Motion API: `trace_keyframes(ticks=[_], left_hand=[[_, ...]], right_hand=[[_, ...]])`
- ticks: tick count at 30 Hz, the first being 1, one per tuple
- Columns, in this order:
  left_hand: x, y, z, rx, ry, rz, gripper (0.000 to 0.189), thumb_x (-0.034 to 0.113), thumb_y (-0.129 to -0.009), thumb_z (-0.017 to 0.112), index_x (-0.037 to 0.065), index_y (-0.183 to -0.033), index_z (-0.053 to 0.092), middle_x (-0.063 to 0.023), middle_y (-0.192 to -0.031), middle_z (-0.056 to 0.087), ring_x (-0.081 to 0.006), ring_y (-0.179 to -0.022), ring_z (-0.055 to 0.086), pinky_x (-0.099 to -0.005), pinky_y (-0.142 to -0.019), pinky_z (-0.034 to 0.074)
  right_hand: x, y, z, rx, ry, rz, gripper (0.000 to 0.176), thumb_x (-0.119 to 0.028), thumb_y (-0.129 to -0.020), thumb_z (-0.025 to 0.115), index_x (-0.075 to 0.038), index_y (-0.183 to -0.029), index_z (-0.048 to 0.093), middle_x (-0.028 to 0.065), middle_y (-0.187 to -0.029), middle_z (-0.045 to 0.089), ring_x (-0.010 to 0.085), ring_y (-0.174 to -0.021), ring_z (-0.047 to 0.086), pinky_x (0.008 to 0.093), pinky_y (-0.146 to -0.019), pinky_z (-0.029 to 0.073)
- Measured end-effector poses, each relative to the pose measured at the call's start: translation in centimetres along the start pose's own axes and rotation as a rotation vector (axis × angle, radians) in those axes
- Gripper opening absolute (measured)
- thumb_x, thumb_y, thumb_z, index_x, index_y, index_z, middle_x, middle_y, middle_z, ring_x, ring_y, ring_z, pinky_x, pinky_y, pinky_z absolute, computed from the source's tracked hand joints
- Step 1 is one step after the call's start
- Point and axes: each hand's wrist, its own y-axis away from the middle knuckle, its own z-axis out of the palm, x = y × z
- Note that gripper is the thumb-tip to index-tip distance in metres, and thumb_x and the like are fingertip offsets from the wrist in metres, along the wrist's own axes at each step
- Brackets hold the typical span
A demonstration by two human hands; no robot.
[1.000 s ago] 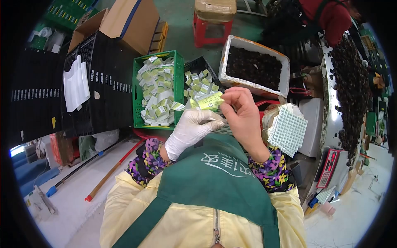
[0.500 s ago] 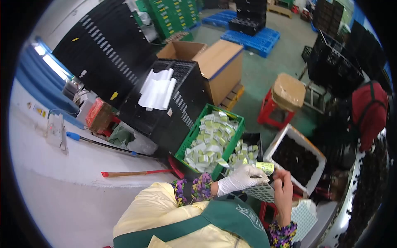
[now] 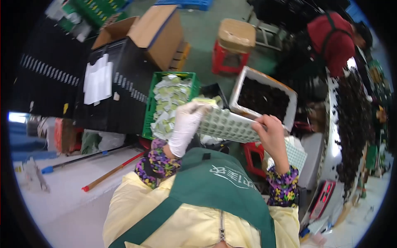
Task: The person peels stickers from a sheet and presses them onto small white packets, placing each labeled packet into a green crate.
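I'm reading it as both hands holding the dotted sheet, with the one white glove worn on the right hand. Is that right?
Not quite: the head view shows the white glove on the left hand, while the right hand is bare. Both hands do hold the dotted sheet.

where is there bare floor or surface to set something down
Free: green floor between the cardboard box and red stool; a narrow strip along the left edge of the right-hand table. Crowded: the rest of that table, the green crate and the foam box.
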Motion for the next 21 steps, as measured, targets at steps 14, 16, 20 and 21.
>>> trace_keyframes(ticks=[14, 16, 20, 21], left_hand=[[1.0, 1.3, 2.6, -0.093, 0.014, -0.042, 0.022, 0.019, -0.089, 0.068, -0.001, -0.097, 0.069, 0.0008, -0.079, 0.065, -0.004, -0.072, 0.053, -0.02, -0.065, 0.044], [1.2, 1.5, 2.8, -0.113, -0.024, -0.069, 0.021, 0.019, -0.089, 0.067, -0.001, -0.097, 0.07, 0.001, -0.079, 0.064, -0.0034, -0.072, 0.052, -0.02, -0.064, 0.044], [0.8, 1.3, 2.7, -0.116, -0.049, -0.013, 0.025, 0.021, -0.092, 0.064, -0.002, -0.096, 0.07, 0.0012, -0.076, 0.064, -0.0035, -0.072, 0.052, -0.021, -0.063, 0.044], [1.2, 1.3, 2.6, -0.109, -0.05, -0.016, 0.025, 0.021, -0.092, 0.064, -0.002, -0.096, 0.07, 0.0012, -0.076, 0.064, -0.0035, -0.072, 0.052, -0.021, -0.063, 0.044]], right_hand=[[-3.9, -2.2, 3.1, 0.158, 0.137, -0.395, 0.028, -0.008, -0.069, 0.072, -0.01, -0.096, 0.062, 0.0049, -0.089, 0.058, 0.0238, -0.087, 0.058, 0.0409, -0.089, 0.042], [-4.2, -2.3, 3.7, 0.202, 0.207, -0.438, 0.026, -0.008, -0.069, 0.072, -0.011, -0.093, 0.062, 0.0034, -0.086, 0.058, 0.0215, -0.084, 0.058, 0.041, -0.089, 0.042], [-3.6, -2.1, 4.8, 0.194, 0.245, -0.48, 0.018, -0.004, -0.072, 0.07, -0.009, -0.089, 0.063, 0.0035, -0.078, 0.059, 0.0214, -0.075, 0.059, 0.0406, -0.087, 0.044], [-3.5, -1.8, 5.0, 0.209, 0.252, -0.498, 0.016, -0.005, -0.073, 0.069, -0.009, -0.086, 0.061, 0.0031, -0.078, 0.058, 0.0216, -0.075, 0.058, 0.0409, -0.087, 0.043]])
